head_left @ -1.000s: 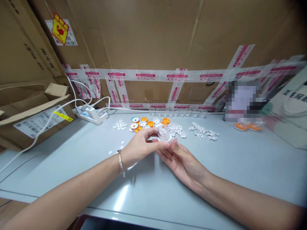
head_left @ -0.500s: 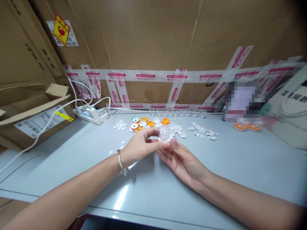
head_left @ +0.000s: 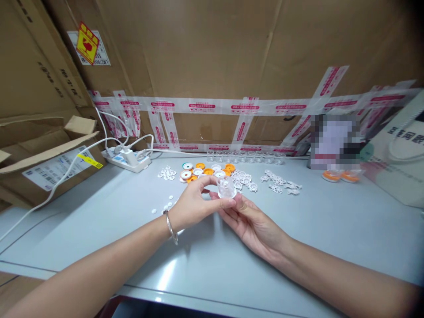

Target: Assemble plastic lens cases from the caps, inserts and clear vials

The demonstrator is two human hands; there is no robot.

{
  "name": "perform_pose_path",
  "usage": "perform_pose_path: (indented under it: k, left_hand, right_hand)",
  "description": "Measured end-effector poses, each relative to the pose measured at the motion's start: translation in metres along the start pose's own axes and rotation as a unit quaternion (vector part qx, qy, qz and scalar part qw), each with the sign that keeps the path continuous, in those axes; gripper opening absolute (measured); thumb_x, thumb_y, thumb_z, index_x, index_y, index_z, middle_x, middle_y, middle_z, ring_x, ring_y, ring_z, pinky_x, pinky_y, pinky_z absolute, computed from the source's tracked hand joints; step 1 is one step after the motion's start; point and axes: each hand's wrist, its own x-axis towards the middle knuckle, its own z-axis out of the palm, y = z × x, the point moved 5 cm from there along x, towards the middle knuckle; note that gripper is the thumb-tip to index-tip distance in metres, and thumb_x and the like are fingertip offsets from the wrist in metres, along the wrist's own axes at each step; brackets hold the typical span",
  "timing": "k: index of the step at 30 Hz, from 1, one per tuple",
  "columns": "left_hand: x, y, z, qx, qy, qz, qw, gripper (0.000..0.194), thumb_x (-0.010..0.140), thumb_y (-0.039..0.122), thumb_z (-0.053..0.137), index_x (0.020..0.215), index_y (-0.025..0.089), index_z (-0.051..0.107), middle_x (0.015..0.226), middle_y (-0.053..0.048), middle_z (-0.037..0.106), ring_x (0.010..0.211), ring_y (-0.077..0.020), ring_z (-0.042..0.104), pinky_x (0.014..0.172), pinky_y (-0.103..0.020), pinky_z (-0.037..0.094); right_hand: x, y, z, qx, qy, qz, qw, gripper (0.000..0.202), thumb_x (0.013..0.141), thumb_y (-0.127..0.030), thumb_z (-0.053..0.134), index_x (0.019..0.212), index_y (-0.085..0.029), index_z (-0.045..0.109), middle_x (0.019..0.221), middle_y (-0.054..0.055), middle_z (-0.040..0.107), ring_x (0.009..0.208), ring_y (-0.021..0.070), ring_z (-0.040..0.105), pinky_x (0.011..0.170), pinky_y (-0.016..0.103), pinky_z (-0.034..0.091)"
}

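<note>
Over the middle of the table I hold a small clear plastic cup [head_left: 226,187] with a white rim at its lower end and white parts showing inside. My left hand [head_left: 200,198] grips it from the left, thumb along the lower rim and fingers behind. My right hand [head_left: 250,218] closes on its base from the right and below. The fingers hide the underside. Just behind are orange and white round caps [head_left: 208,172] and a heap of white openwork pieces [head_left: 243,179]. Small white discs [head_left: 170,203] lie beside my left wrist.
A row of clear cups [head_left: 245,157] lines the back. More white pieces [head_left: 281,181] lie right of centre, with orange-based items [head_left: 340,176] farther right. On the left stand a power strip [head_left: 129,161] with cables and an open cardboard box [head_left: 62,168]. Large cartons wall the back.
The clear cup has tilted slightly between my hands, and the orange that showed beneath its rim is now hidden. Both hands keep their hold in nearly the same place.
</note>
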Motion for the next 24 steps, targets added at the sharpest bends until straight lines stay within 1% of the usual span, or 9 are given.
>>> perform_pose_path:
  k: [4,9,13,16,18,20,22,24]
  left_hand:
    - [-0.001,0.0,0.001,-0.024,0.01,-0.013,1.0,0.033,0.067,0.034,0.071,0.092,0.017,0.057,0.097,-0.003,0.061,0.091,-0.0164,0.056,0.086,-0.032,0.042]
    - [-0.003,0.002,0.001,-0.044,0.006,-0.022,0.999,0.033,0.065,0.031,0.073,0.091,0.017,0.056,0.098,-0.003,0.06,0.092,-0.0166,0.055,0.086,-0.032,0.041]
    - [-0.002,0.003,-0.001,-0.046,-0.005,-0.009,0.999,0.03,0.065,0.027,0.072,0.089,0.017,0.056,0.098,-0.003,0.06,0.093,-0.0168,0.055,0.086,-0.032,0.041]
    - [-0.002,0.001,0.0,-0.032,-0.01,0.001,0.999,0.028,0.067,0.026,0.071,0.09,0.017,0.057,0.099,-0.004,0.06,0.094,-0.0174,0.055,0.087,-0.033,0.041]
    - [-0.003,0.0,0.0,0.005,0.006,0.015,1.0,0.029,0.068,0.027,0.07,0.093,0.019,0.057,0.101,-0.004,0.06,0.099,-0.0189,0.054,0.089,-0.035,0.039]
    - [-0.004,0.0,-0.001,0.04,0.031,0.036,0.998,0.035,0.068,0.029,0.071,0.099,0.021,0.056,0.109,-0.004,0.057,0.106,-0.0204,0.051,0.09,-0.036,0.039]
    - [-0.004,0.002,-0.004,0.055,0.06,0.057,0.995,0.044,0.066,0.031,0.072,0.105,0.024,0.054,0.117,-0.005,0.052,0.111,-0.0212,0.047,0.091,-0.036,0.039]
    - [-0.004,0.005,-0.008,0.048,0.079,0.072,0.993,0.047,0.066,0.033,0.073,0.107,0.024,0.052,0.119,-0.005,0.051,0.112,-0.0211,0.047,0.091,-0.036,0.04]
  right_hand:
    - [-0.001,0.0,0.0,0.009,-0.007,-0.008,1.0,0.01,0.081,-0.02,0.06,0.091,-0.019,0.057,0.101,0.004,0.068,0.106,0.0133,0.059,0.097,0.025,0.045]
    - [-0.001,-0.001,0.003,0.001,-0.023,-0.007,1.0,0.018,0.084,-0.02,0.057,0.101,-0.018,0.056,0.105,0.005,0.067,0.108,0.013,0.058,0.097,0.024,0.045]
    - [0.0,-0.002,0.003,-0.007,-0.014,-0.007,1.0,0.019,0.084,-0.02,0.057,0.102,-0.016,0.055,0.105,0.006,0.067,0.109,0.0136,0.058,0.098,0.024,0.043]
    - [-0.001,-0.004,0.003,-0.013,0.003,-0.007,1.0,0.025,0.082,-0.019,0.059,0.106,-0.016,0.052,0.104,0.006,0.067,0.109,0.0145,0.058,0.099,0.026,0.043]
    - [-0.002,-0.005,0.003,-0.025,0.016,-0.004,1.0,0.031,0.081,-0.017,0.06,0.109,-0.017,0.049,0.102,0.006,0.068,0.107,0.0146,0.059,0.097,0.027,0.045]
    - [-0.004,-0.007,0.002,-0.048,0.031,-0.003,0.998,0.034,0.079,-0.016,0.063,0.11,-0.018,0.047,0.1,0.005,0.069,0.105,0.0143,0.06,0.093,0.025,0.048]
    - [-0.003,-0.012,0.0,-0.07,0.058,-0.012,0.996,0.033,0.076,-0.015,0.065,0.105,-0.018,0.049,0.098,0.006,0.07,0.103,0.0138,0.061,0.089,0.021,0.05]
    - [0.0,-0.022,-0.003,-0.093,0.089,-0.034,0.991,0.029,0.073,-0.015,0.068,0.096,-0.019,0.051,0.096,0.006,0.07,0.102,0.0136,0.062,0.086,0.019,0.051]
